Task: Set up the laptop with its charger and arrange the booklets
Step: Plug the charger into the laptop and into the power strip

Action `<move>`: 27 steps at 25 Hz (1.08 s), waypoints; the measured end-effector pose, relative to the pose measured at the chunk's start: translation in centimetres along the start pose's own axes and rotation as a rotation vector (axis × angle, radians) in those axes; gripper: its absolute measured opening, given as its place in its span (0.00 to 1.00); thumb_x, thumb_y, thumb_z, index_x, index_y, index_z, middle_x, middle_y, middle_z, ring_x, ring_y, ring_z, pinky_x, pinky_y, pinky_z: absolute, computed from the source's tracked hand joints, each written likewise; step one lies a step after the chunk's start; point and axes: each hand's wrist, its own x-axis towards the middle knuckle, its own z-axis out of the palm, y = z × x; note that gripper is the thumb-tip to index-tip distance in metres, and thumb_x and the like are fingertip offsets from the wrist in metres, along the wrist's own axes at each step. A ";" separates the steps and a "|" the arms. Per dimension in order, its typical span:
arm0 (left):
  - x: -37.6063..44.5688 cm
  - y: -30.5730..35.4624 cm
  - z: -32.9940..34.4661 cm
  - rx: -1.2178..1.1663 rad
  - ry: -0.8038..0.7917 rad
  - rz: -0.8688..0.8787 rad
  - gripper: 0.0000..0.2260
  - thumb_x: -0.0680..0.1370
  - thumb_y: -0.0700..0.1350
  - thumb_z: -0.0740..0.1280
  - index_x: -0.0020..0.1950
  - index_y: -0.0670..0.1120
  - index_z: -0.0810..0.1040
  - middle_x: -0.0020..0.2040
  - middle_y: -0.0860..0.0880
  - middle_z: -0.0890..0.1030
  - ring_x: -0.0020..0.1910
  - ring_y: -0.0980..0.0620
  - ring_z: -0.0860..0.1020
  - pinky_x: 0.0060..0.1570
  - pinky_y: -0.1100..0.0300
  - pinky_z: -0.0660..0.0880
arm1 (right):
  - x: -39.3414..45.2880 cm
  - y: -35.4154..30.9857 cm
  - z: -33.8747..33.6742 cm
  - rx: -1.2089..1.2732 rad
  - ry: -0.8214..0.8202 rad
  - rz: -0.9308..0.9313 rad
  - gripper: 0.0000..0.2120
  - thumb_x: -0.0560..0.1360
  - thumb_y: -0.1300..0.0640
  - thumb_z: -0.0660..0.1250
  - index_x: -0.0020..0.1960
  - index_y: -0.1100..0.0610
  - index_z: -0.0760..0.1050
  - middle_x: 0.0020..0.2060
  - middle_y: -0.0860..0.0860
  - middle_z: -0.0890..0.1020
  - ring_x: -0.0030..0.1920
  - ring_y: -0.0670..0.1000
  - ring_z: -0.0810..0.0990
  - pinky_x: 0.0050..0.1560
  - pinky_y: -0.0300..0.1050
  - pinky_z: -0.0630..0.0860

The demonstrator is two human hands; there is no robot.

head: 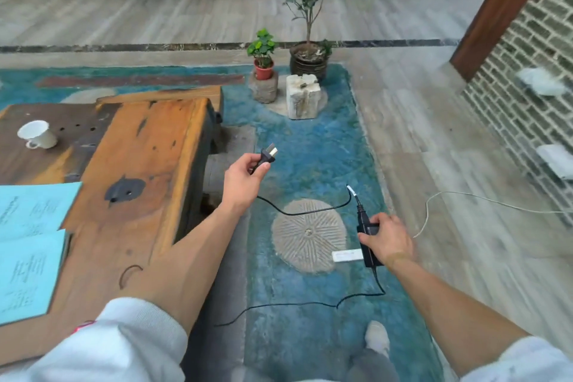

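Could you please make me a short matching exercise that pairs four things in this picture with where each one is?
Things
1. plug
2. power brick
3. white cup
4. blue booklets

Places
A. on the wooden table's far left part
B. held by the left hand
C. on the table's near left edge
D. gripped by the right hand

Pairs: 1-B, 2-D, 3-A, 4-C

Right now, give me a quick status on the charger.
Left hand pinches plug. Right hand grips charger brick. Cable slack between. Booklets on table; no laptop in view.
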 end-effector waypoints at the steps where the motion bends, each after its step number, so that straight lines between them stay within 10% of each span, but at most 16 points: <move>1: -0.3 0.5 1.5 0.026 0.004 -0.017 0.09 0.76 0.45 0.71 0.55 0.44 0.81 0.45 0.49 0.83 0.43 0.55 0.77 0.45 0.65 0.70 | 1.0 1.1 -0.2 -0.002 -0.013 -0.012 0.21 0.69 0.45 0.74 0.59 0.49 0.75 0.57 0.53 0.76 0.56 0.57 0.79 0.55 0.49 0.75; 15: -3.9 -1.1 22.0 0.265 0.080 -0.304 0.10 0.76 0.48 0.71 0.56 0.48 0.78 0.49 0.49 0.85 0.50 0.49 0.81 0.55 0.52 0.77 | 13.0 13.0 3.4 -0.010 -0.243 -0.157 0.22 0.71 0.42 0.72 0.61 0.48 0.73 0.59 0.51 0.74 0.54 0.56 0.79 0.52 0.48 0.75; 27: -3.0 -34.4 38.8 0.664 -0.096 -0.470 0.13 0.81 0.50 0.61 0.61 0.44 0.73 0.53 0.40 0.82 0.52 0.37 0.79 0.44 0.51 0.71 | 19.3 25.6 36.3 -0.174 -0.441 -0.099 0.21 0.73 0.43 0.70 0.63 0.49 0.72 0.58 0.50 0.74 0.57 0.54 0.77 0.51 0.48 0.75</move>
